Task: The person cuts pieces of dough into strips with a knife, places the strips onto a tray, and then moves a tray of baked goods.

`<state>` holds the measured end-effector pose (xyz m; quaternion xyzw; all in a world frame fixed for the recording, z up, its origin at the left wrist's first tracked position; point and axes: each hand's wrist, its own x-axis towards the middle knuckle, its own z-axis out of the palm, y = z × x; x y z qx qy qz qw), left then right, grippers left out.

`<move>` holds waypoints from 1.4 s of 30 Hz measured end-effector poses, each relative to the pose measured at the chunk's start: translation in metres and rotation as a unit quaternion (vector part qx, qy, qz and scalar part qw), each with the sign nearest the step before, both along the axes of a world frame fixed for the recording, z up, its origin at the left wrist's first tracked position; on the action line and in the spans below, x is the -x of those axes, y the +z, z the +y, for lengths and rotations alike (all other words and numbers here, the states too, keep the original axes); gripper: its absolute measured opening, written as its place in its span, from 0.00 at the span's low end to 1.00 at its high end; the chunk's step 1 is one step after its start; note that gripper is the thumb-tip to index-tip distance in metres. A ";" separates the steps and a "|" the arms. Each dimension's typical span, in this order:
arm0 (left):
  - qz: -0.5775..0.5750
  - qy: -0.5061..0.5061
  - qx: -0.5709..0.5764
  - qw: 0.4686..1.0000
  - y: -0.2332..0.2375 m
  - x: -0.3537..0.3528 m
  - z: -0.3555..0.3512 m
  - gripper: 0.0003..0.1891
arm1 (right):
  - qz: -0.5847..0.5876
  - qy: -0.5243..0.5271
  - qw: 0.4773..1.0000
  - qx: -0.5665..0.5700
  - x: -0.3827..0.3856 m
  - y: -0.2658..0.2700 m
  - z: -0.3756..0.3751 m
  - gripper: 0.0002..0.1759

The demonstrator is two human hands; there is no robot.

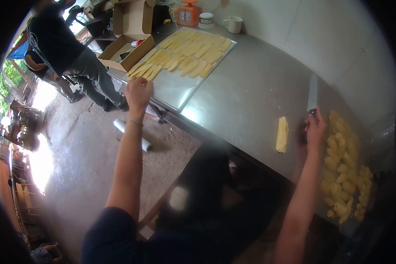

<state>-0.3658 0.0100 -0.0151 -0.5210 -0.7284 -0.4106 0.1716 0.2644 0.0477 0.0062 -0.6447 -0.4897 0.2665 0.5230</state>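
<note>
My right hand point(316, 128) is closed around the dark handle of a kitchen knife point(313, 91), its blade pointing away from me over the metal table. Just left of it lies a small stack of pale yellow slices point(282, 135). To the right of that hand is a pile of knobbly, peeled yellow pieces point(342, 165) that look like ginger. My left hand point(139, 91) reaches to the near left edge of a tray point(167, 91), its fingers curled beside the rows of yellow slices point(187, 53). Whatever those fingers hold is hidden.
An open cardboard box point(130, 46) stands beside the tray. At the back are an orange scale point(188, 15), a white-lidded jar point(206, 20) and a mug point(234, 24) by the wall. A person point(70, 48) stands at left; a white roll point(134, 135) lies on the floor.
</note>
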 end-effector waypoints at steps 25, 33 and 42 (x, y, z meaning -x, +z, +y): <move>-0.079 -0.374 0.188 0.905 0.024 -0.419 -0.064 0.34 | 0.032 0.035 0.998 -0.028 -0.022 -0.023 0.020 0.34; -0.137 -0.395 0.179 0.891 0.018 -0.406 -0.060 0.26 | 0.022 0.045 0.998 -0.023 -0.019 -0.015 0.016 0.33; -0.285 -0.399 0.192 0.850 0.013 -0.390 -0.044 0.20 | -0.014 0.040 0.999 -0.031 -0.018 -0.014 0.008 0.33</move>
